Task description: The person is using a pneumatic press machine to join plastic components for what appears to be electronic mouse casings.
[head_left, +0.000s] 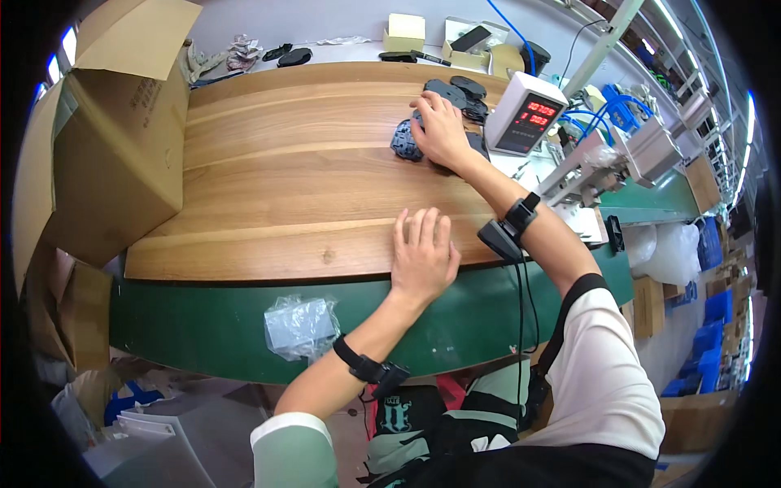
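My right hand (pixel 444 137) reaches to the back right of a wooden board (pixel 301 179). Its fingers bend over a dark grey-blue molded plastic part (pixel 405 141), and the thumb lies against that part; the palm hides the rest of it. Several black, rounded plastic pieces (pixel 468 88) lie just beyond the fingertips. Near the front edge of the board, my left hand (pixel 425 256) rests palm down with the fingers stretched out and nothing in it. Both wrists wear black straps with small devices.
A white box with a red digital display (pixel 527 114) stands right of my right hand, beside a metal press-like fixture (pixel 626 159). A large open carton (pixel 122 154) stands at the left. On the green tabletop (pixel 423 333) lies a clear plastic bag with a pale block (pixel 301 327).
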`<state>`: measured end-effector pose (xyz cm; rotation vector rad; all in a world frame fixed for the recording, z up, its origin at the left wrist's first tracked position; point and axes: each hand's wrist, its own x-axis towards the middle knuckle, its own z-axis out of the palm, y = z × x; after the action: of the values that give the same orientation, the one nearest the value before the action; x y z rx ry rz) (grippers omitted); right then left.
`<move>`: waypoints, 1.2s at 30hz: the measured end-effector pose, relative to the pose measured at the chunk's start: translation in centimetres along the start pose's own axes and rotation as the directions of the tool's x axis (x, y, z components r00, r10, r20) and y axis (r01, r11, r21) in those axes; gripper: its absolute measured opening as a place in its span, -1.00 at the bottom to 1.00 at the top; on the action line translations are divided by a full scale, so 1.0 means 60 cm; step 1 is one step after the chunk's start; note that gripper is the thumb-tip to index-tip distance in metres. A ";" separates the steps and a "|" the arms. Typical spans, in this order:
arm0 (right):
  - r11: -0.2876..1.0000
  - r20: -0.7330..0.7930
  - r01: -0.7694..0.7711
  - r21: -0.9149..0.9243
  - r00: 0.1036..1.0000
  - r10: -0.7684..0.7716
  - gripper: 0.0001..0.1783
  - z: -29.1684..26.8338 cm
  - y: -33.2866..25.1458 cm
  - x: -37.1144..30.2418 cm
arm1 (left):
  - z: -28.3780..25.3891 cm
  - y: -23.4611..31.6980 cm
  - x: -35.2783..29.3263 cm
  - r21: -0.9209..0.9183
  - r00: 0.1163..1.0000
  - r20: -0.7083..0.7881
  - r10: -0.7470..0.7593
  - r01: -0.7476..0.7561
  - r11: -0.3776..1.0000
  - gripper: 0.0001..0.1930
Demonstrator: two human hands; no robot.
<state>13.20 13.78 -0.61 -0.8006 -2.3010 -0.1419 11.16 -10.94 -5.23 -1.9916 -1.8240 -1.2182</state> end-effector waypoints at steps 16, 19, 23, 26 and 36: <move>0.685 0.482 -0.512 -0.519 0.486 0.729 -0.06 0.109 0.231 0.144 | 0.006 0.010 0.007 -0.028 0.995 -0.100 -0.024 0.022 0.999 -0.46; 0.830 0.560 -0.332 -0.447 0.619 0.550 -0.15 0.112 0.170 0.119 | 0.008 0.019 0.009 -0.007 0.993 -0.113 -0.019 0.018 1.000 -0.44; 0.919 0.587 -0.285 -0.272 0.707 0.393 -0.18 0.099 -0.014 0.065 | -0.007 -0.019 -0.003 0.086 0.991 -0.117 -0.061 0.071 0.994 -0.38; 0.938 0.540 -0.219 -0.270 0.771 0.336 -0.23 0.051 -0.027 0.021 | -0.005 -0.007 0.002 0.116 0.992 -0.093 -0.080 0.091 0.989 -0.30; 0.954 0.216 -0.034 0.298 0.976 -0.032 -0.78 -0.113 -0.069 -0.051 | 0.006 -0.008 -0.006 0.218 0.993 -0.003 -0.119 0.116 0.969 -0.29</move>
<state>16.44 6.81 3.01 -0.6869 -2.4465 0.3065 10.91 -10.89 -5.91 -1.7974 -2.0094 -0.9880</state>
